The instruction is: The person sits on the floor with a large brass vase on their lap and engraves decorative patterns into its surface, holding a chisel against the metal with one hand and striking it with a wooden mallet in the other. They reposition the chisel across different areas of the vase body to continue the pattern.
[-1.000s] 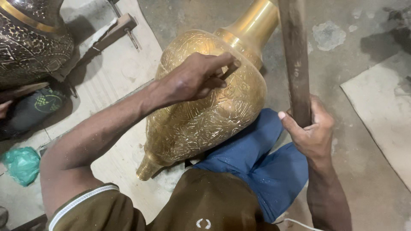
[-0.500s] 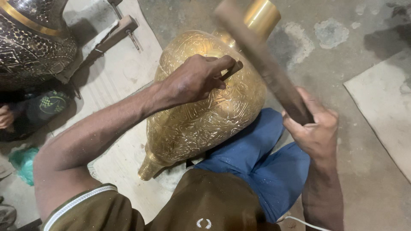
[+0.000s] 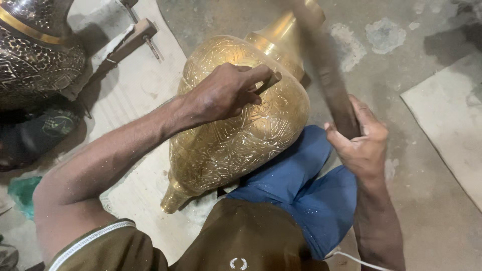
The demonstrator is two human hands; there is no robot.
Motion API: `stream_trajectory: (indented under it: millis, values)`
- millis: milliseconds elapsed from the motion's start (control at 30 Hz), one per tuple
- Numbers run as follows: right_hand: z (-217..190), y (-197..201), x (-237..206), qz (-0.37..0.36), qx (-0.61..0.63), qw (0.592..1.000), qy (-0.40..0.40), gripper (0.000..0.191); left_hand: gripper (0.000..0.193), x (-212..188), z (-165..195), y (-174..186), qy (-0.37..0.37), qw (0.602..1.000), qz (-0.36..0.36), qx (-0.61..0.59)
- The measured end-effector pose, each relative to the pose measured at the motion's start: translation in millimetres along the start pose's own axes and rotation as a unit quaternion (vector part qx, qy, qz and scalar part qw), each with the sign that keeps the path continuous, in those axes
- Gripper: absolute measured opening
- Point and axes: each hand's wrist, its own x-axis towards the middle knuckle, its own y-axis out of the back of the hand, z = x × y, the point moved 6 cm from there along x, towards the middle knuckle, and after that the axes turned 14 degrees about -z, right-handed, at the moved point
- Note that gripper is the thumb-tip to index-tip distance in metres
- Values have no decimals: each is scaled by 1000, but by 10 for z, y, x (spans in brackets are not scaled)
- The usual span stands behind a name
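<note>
A large brass vase point(image 3: 241, 130) lies on its side across the seated person's lap, its engraved golden belly facing up. Its narrow neck points away from the person toward the bare concrete floor point(image 3: 427, 200), and its small flared foot sits close to the person's waist. The vase rests against the leg in blue trousers point(image 3: 311, 195).

On top of the vase's belly sits the left hand point(image 3: 226, 93), with its grip closed tight around a slim dark tool point(image 3: 268, 83). The tool's tip presses against the metal near the vase's shoulder.

Just beside the vase, on the side of the blue leg, the right hand point(image 3: 359, 143) has its grip clamped around the lower end of a long dark wooden mallet handle point(image 3: 326, 75). The handle slants up over the vase's neck and is blurred, so its head cannot be made out.

On the other side of the vase, a pale mat point(image 3: 145, 95) covers the floor. At its far edge, well apart from the vase, stands 1 dark engraved metal vessel point(image 3: 35, 55) with a gold band, and near it lies a wooden-handled hammer point(image 3: 125, 45). Closer to the person's elbow is a crumpled green bag point(image 3: 22, 193). Beyond the right hand, another pale sheet point(image 3: 452, 120) lies on the floor.
</note>
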Motion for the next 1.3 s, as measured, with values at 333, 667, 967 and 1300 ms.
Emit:
stream_trajectory:
  millis: [333, 667, 967, 1300]
  values:
    - [70, -34, 38, -26, -85, 996, -8, 53, 13, 44, -42, -8, 24, 999, -4, 28]
    - [-70, -107, 68, 13, -62, 997, 36, 56, 24, 11, -64, -10, -32, 999, -1, 33]
    - [63, -50, 73, -53, -79, 995, -15, 56, 22, 31, 17, 32, -48, 997, 24, 48]
    - [43, -177, 34, -60, -75, 995, -2, 55, 22, 33, -66, -29, -26, 997, -3, 71]
